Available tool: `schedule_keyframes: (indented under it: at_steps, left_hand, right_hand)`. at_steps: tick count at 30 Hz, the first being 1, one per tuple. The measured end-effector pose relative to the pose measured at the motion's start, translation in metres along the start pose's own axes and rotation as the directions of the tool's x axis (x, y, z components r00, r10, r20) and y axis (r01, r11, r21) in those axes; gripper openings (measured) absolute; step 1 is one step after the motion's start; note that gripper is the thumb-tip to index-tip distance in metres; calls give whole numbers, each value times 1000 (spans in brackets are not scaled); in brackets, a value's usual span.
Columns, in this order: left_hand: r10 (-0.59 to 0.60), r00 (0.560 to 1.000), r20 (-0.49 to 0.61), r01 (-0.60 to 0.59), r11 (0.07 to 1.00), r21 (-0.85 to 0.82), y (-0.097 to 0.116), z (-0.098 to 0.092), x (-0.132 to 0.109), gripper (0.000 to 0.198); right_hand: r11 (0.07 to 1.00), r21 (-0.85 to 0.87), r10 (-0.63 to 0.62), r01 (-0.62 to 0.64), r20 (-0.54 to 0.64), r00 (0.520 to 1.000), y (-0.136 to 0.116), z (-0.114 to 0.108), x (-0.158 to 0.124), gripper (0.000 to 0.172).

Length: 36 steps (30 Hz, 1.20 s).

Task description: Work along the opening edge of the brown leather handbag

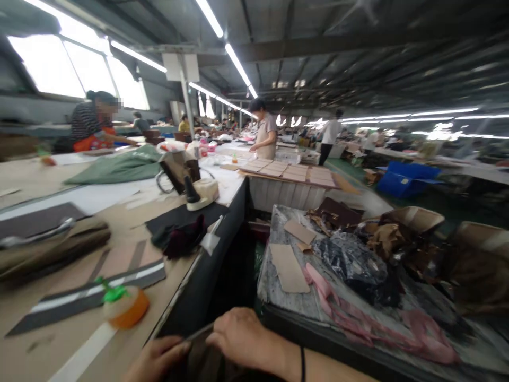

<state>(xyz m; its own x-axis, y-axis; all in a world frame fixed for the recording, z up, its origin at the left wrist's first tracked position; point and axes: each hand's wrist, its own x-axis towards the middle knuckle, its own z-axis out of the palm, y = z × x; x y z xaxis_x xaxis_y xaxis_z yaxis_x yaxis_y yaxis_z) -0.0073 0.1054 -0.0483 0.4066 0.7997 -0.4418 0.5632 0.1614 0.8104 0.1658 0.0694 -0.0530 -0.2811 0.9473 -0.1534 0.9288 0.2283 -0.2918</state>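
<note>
At the bottom of the head view, my left hand (161,356) is closed, thumb over the edge of a dark brown piece of cloth (202,358). My right hand (240,337), with a black band at the wrist, grips the same edge a little farther right. Most of the cloth hangs below the picture, so its shape is hidden. Left of my hands, on the table (167,297), stands a glue bottle (127,307) with a green cap and orange contents. Dark grey strips (91,297) with a white band lie behind the bottle.
A rolled brown cloth (59,246) and a cream-based tool (201,191) lie on the left table. Across a dark gap, a low grey table (286,305) bears cardboard pieces, black plastic and pink cloth strips (358,323). Several people work farther back; a blue box (405,180) stands right.
</note>
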Motion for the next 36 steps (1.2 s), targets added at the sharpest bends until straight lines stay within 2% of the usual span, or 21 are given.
schedule_keyframes:
  at_steps: [1,3,5,11,19,25,36]
  left_hand:
    - [-7,1000,1,7,1000,-24,-6,-1,3,47]
    - [72,996,54,-70,997,-32,-16,-3,5,50]
    - [52,995,80,-46,996,-82,-21,-4,4,50]
    - [12,995,99,2,991,-135,-19,-2,1,49]
    - [70,994,89,-67,997,-42,-30,-6,4,47]
    - [77,993,85,-77,997,-4,-29,-6,2,47]
    - [100,991,95,-97,995,-35,-27,-4,-3,44]
  right_hand:
    - [1000,8,2,-2,-28,1000,3,-1,-4,28]
    - [1000,29,-2,3,-46,999,8,-3,-6,28]
    - [999,38,-9,11,-50,999,11,-2,-6,26]
    - [999,-14,35,-36,-95,995,11,-2,-3,25]
    - [996,-58,57,-62,-86,995,7,-3,2,26]
    - [995,-69,74,-79,-64,995,5,-3,3,27]
    - [992,-67,103,-105,-38,994,4,-3,4,29]
